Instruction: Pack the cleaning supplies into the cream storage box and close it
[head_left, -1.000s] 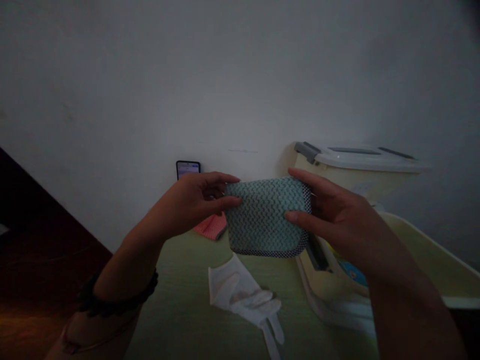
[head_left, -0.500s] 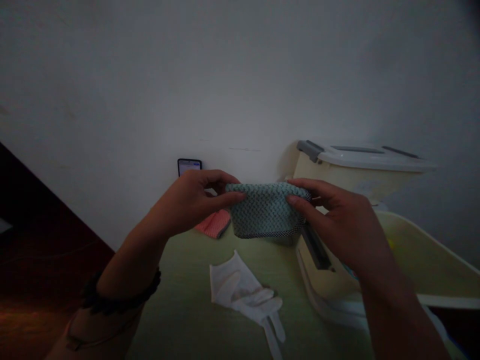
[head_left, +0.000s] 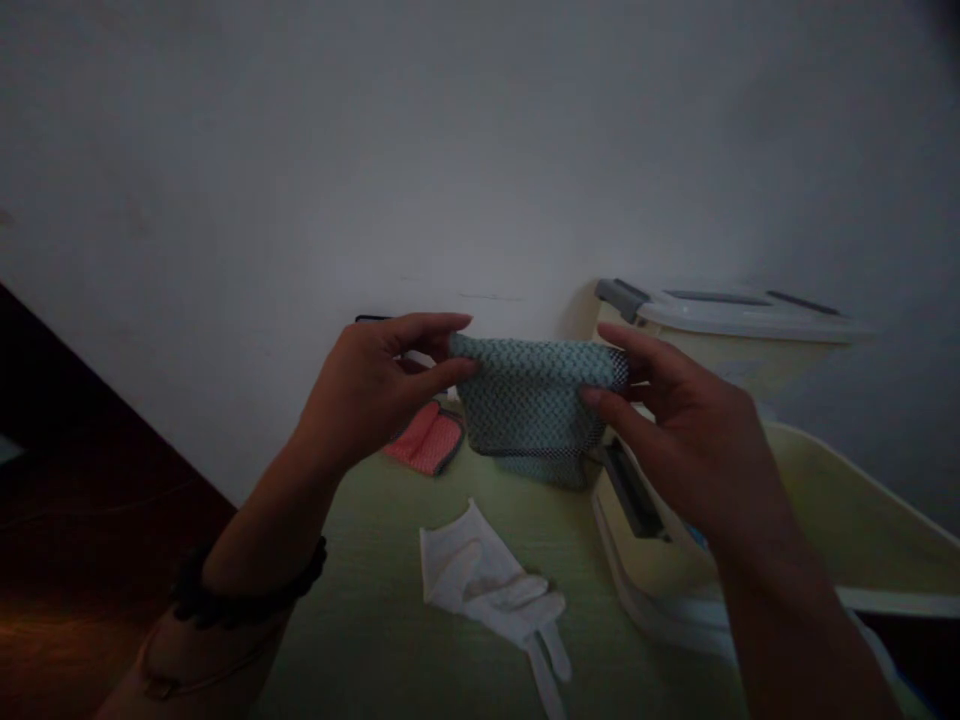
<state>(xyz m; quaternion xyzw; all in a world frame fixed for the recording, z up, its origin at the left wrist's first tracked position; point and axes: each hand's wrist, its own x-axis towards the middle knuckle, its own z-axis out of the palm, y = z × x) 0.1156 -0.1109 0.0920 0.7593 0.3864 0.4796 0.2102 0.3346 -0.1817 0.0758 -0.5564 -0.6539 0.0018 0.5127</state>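
Observation:
Between my two hands hangs a folded light-green cleaning cloth (head_left: 525, 405) with a dark checked edge, held up above the table. My left hand (head_left: 390, 385) pinches its upper left corner between thumb and fingers. On the other side, my right hand (head_left: 675, 430) grips the upper right corner, thumb in front. Below and behind it, part of another green cloth (head_left: 544, 470) shows on the table. A folded pink cloth (head_left: 427, 440) with a grey edge lies beyond my left wrist. Nearer to me lies a white glove (head_left: 487, 585), fingers pointing right and forward.
At the right stands a cream plastic storage bin (head_left: 660, 570), its lid (head_left: 735, 310) raised against the wall (head_left: 480, 150). A phone (head_left: 371, 318) is mostly hidden behind my left hand. The green tabletop (head_left: 375, 600) has its left edge under my left arm.
Both hands have risen slightly with the green cloth, whose top edge now folds over toward me. The green cloth behind it shows more, and my left hand covers most of the phone.

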